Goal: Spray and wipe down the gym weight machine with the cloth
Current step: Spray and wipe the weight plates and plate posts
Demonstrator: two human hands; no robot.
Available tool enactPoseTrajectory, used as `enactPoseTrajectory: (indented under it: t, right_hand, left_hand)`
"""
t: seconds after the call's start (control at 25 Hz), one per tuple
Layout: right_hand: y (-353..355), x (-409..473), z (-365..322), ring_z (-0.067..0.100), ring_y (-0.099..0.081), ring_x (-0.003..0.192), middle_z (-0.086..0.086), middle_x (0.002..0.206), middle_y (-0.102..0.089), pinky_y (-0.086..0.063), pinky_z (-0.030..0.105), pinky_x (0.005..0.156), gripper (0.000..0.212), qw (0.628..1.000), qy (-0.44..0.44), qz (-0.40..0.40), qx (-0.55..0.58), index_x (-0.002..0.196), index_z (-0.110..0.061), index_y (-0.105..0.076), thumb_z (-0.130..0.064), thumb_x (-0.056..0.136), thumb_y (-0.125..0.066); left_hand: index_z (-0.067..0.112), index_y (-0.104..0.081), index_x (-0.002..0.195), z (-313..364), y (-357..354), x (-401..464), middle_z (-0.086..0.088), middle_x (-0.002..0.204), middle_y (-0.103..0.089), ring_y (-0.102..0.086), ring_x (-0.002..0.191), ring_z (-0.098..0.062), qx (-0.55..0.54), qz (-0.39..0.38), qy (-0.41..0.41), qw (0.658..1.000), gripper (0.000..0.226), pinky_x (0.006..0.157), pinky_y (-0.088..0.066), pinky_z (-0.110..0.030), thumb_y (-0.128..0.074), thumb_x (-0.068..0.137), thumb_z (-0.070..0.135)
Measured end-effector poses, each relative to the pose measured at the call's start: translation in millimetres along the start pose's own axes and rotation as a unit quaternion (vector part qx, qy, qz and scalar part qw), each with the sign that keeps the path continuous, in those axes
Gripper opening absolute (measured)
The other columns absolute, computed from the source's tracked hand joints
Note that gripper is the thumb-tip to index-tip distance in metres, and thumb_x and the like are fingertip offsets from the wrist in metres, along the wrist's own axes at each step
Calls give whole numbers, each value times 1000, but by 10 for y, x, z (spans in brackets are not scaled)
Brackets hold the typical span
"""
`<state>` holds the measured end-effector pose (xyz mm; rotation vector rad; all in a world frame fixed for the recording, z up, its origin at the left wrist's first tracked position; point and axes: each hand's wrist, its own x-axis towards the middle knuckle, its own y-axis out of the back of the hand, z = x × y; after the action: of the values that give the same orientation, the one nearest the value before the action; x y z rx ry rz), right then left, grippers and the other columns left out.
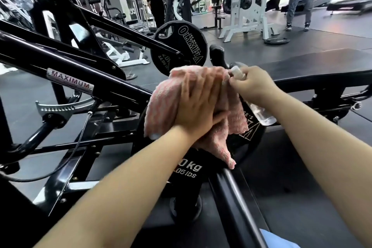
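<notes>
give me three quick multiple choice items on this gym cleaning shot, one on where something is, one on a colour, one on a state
1. Where is the cloth?
A. on the floor
B. draped over the near weight plate, under the left hand
C. hung on the white rack

2. What colour is the cloth?
A. blue
B. pink
C. green

3. What is the right hand doing?
A. hanging empty
B. gripping a dumbbell
C. holding a clear spray bottle

Key: 1 B, the flat left hand presses the cloth against the plate. 2 B, the towelling is pale pink. 3 C, its fingers close round the bottle's top beside the cloth.
</notes>
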<state>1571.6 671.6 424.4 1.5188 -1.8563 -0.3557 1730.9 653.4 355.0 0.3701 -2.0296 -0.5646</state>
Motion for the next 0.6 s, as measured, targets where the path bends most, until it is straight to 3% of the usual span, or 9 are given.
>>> enactPoseTrajectory:
  t: [0.04,0.12,0.24,0.32,0.4,0.44,0.56,0.6]
  right_hand:
    - [-17,-12,74,15,-53,68,-4,62,-57,-42,25,66,20,999,-15,0,31,69,-21,-61,-20,88,-58]
    - [-19,-56,215,11,-55,77,-9,70,-60,-44,26,78,16,994,-39,12,101,90,-28,-69,-17,88,-57]
    - [-2,-126,377,12,-56,86,-6,78,-63,-45,31,88,25,991,-56,33,117,109,-22,-70,-17,88,-57]
    - [-9,-152,403,13,-57,86,-6,77,-63,-46,34,89,24,989,-58,41,129,108,-23,-70,-17,88,-57]
    - [-33,-184,407,15,-57,83,1,79,-65,-46,33,86,24,988,-64,40,135,108,-19,-70,-16,89,-57]
    - [-53,-194,411,16,-56,83,6,83,-66,-46,33,84,24,989,-64,44,126,109,-15,-69,-15,88,-56]
    - [-100,-223,432,21,-58,92,8,93,-67,-39,26,81,32,993,-53,45,92,117,-14,-64,-12,86,-57]
    - [-103,-230,441,20,-57,93,5,92,-64,-37,24,79,36,994,-53,42,83,121,-15,-62,-11,85,-58]
  left_hand:
    - [9,-24,143,-39,-33,-22,-8,148,-38,-27,137,-28,27,2,-89,996,81,113,5,-52,-28,83,62]
    - [18,-20,147,-119,-83,-114,-2,151,-32,-24,138,-24,62,-18,-242,968,66,113,2,-51,-25,89,49]
    - [26,-27,147,-206,-112,-280,2,152,-31,-33,136,-21,25,-61,-335,940,52,108,-19,-46,-22,95,26]
    - [20,-35,144,-282,-107,-341,-1,149,-37,-36,135,-19,-60,-62,-336,938,52,98,-34,-41,-26,92,20]
    - [23,-29,146,-346,-92,-374,2,152,-31,-39,133,-19,-32,-51,-307,950,54,84,-43,-41,-28,92,23]
    - [23,-25,146,-352,-88,-380,4,152,-26,-37,133,-20,-4,-32,-284,958,55,84,-45,-41,-29,92,28]
    - [19,-22,145,-320,-73,-231,6,153,-25,-20,139,-27,75,11,-212,974,58,108,-24,-47,-28,92,41]
    - [17,-24,145,-303,-62,-116,2,151,-31,-25,137,-30,84,13,-189,978,60,110,-19,-48,-28,91,44]
